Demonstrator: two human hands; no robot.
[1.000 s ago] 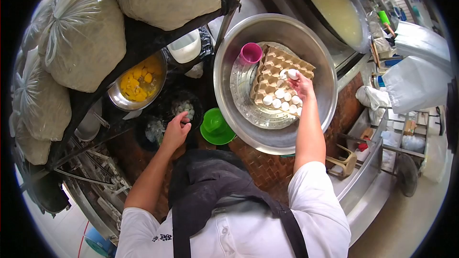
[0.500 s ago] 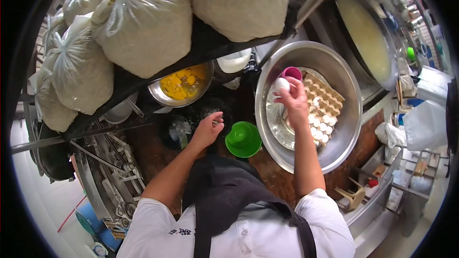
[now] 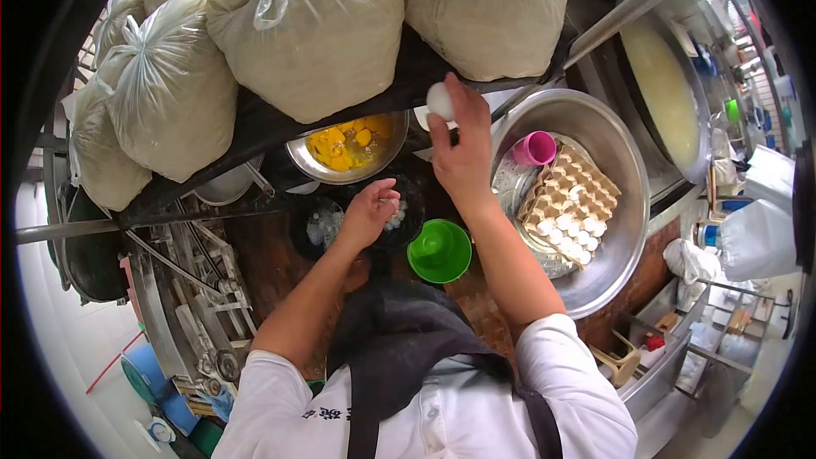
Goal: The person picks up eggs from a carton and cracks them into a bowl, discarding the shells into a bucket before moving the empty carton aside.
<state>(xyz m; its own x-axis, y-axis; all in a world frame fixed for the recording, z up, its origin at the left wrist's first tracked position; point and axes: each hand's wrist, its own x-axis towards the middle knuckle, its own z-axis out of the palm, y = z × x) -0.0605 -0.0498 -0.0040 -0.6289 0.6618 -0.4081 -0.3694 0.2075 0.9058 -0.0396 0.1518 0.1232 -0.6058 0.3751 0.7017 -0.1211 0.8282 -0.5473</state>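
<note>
A white egg (image 3: 439,102) is held up in the right hand (image 3: 463,153), its fingers narrowed around the shell, to the right of a metal bowl (image 3: 397,143) of yolks (image 3: 342,146). The fingertip grip, leaving much of the shell bare, probably suits something so fragile. The left hand (image 3: 371,208) is nearer and to the left, just on the near side of that bowl, fingers loosely curled with nothing visible in them, though its palm is partly turned away. Beneath it, pale pieces (image 3: 325,228), perhaps shells, lie in dark containers whose edges are hard to make out. A green bowl (image 3: 450,251) stands to the right of these. Farther right, a wide metal basin (image 3: 629,229) bears a cardboard egg tray (image 3: 595,183) and a pink cup (image 3: 537,148); the tray's hollows presumably keep its eggs (image 3: 578,234) from rolling. The right hand partly covers a white container (image 3: 421,119) behind it. On the far side, plastic bags (image 3: 306,42) of pale contents crowd a dark shelf (image 3: 263,123); the farthest are cut off, and what fills them cannot be told.
</note>
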